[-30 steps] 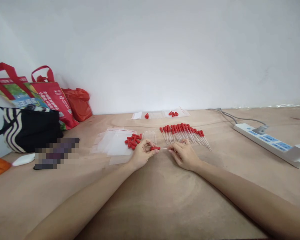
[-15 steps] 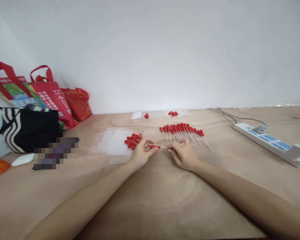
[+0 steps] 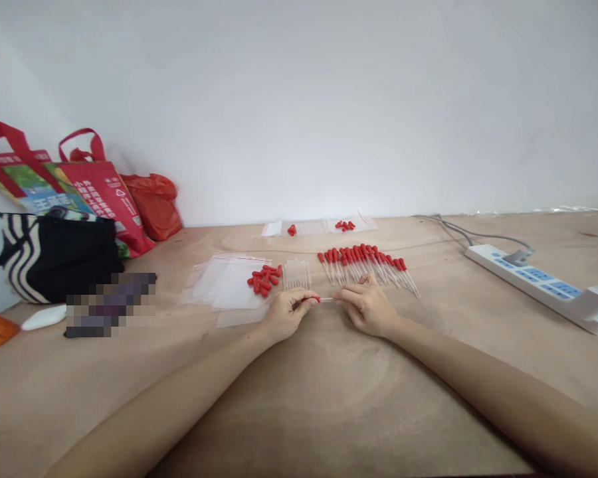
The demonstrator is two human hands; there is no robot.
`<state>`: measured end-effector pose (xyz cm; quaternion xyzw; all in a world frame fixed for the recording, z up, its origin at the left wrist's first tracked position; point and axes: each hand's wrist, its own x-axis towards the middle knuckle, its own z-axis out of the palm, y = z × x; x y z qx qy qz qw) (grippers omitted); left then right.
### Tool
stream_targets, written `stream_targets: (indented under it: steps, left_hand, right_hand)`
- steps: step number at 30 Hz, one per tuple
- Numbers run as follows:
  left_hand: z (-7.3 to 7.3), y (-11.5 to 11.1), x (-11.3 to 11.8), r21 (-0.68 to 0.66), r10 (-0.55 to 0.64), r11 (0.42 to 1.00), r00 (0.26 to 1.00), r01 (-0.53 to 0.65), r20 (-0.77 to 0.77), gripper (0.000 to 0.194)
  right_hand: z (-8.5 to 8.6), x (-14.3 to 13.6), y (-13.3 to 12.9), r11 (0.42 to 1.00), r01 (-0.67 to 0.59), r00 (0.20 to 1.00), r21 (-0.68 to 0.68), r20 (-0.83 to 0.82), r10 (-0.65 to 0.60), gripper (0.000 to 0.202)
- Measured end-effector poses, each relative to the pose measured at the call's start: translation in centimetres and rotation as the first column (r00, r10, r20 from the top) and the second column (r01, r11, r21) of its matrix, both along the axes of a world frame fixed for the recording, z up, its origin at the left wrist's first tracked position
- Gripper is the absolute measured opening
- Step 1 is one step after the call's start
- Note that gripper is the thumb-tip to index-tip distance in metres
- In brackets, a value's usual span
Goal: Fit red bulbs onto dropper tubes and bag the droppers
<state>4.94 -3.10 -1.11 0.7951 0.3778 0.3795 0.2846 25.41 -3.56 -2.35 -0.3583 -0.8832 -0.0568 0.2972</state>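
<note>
My left hand pinches a red rubber bulb between thumb and fingers, so most of the bulb is hidden. A thin clear tube runs from the bulb's end to my right hand, whose fingers are closed on its other part. Loose red bulbs lie in a heap beyond my left hand, beside a row of bare clear tubes. Behind my right hand several red-topped droppers lie side by side, bulbs toward the wall.
Clear plastic bags lie left of the heap. More bulbs rest on plastic by the wall. A power strip is at right; a black bag and red shopping bags stand at left.
My left hand's fingers have closed further over the red bulb, covering more of it. The row of bare tubes shows more fully. My right hand has barely moved.
</note>
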Motion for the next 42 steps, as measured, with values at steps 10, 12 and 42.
stream_targets:
  steps: [10,12,42]
  left_hand:
    - [0.0,-0.3,0.2,0.194,0.088,0.980,0.978,-0.050,-0.191,0.014]
    - [0.1,-0.3,0.2,0.235,0.088,0.971,0.977,-0.040,-0.197,0.014]
    - [-0.4,0.6,-1.2,0.223,0.073,0.975,0.940,0.003,-0.333,0.016]
  right_hand:
    - [0.1,-0.3,-0.3,0.999,0.030,0.999,0.042,0.037,-0.031,0.023]
    - [0.1,-0.6,-0.4,0.999,0.038,0.999,0.027,0.010,-0.039,0.021]
    - [2.4,-3.7,5.5,0.748,0.497,0.783,-0.440,-0.143,-0.605,0.017]
